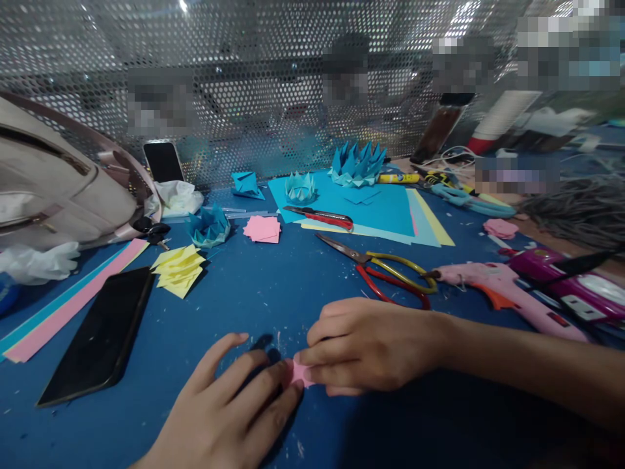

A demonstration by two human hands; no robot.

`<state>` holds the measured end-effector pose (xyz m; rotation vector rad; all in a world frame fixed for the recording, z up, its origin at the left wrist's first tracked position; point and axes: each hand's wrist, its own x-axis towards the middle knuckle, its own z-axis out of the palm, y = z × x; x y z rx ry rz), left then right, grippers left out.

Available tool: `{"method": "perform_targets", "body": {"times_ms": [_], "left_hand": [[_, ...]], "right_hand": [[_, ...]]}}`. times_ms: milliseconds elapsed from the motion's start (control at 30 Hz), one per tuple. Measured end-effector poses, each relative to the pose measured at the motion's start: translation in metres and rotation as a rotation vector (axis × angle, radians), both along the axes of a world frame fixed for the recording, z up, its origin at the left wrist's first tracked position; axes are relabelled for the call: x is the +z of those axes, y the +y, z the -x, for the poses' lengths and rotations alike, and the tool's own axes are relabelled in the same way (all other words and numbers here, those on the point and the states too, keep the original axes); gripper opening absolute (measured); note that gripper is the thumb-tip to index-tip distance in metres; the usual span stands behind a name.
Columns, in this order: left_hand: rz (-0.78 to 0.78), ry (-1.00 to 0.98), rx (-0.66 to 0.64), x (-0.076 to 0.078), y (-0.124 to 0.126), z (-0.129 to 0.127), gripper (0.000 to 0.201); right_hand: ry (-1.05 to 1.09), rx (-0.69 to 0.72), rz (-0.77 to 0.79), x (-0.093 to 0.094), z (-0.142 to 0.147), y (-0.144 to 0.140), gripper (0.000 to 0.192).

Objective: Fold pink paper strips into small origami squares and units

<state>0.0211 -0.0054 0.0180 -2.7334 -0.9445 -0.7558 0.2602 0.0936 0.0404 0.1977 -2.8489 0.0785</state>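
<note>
Though pinched—pink paper (299, 372) (both fingers (312, 358))

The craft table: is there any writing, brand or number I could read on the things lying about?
None can be read.
Yellow glue stick: dark label mark, too blurred.
Pink glue gun: small red mark, too small.
Both phones: screens dark.
Pink paper between both hands: blank.

We are seeing scissors (385, 273) lying at centre right of the frame beside a pink glue gun (493, 286). A black phone (100, 339) is lying at lower left next to paper strips (58, 309). Yellow squares (178, 269) and pink squares (262, 228) are sitting mid-frame. Blue folded paper crowns (356, 164) are standing at upper centre, and a bag (58, 189) is resting at far left.
</note>
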Motion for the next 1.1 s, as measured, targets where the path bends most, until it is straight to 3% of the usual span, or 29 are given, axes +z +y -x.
{"method": "perform_targets", "body": {"times_ms": [367,633,800,1100], "left_hand": [[0.074,-0.020,-0.022,-0.007,0.003,-0.001,0.035],[0.170,0.045,-0.022,-0.010,0.002,0.006,0.036],[0.269,0.044,-0.053,-0.010,0.004,0.009,0.036],[0.389,0.102,-0.059,0.003,0.003,0.008,0.047]], "right_hand": [[-0.067,-0.097,0.097,0.005,0.003,-0.007,0.025],[-0.054,-0.279,0.139,-0.006,0.008,-0.015,0.025],[-0.055,-0.310,0.190,-0.010,0.016,-0.023,0.034],[-0.163,-0.409,0.003,0.016,0.000,-0.031,0.031]]}}
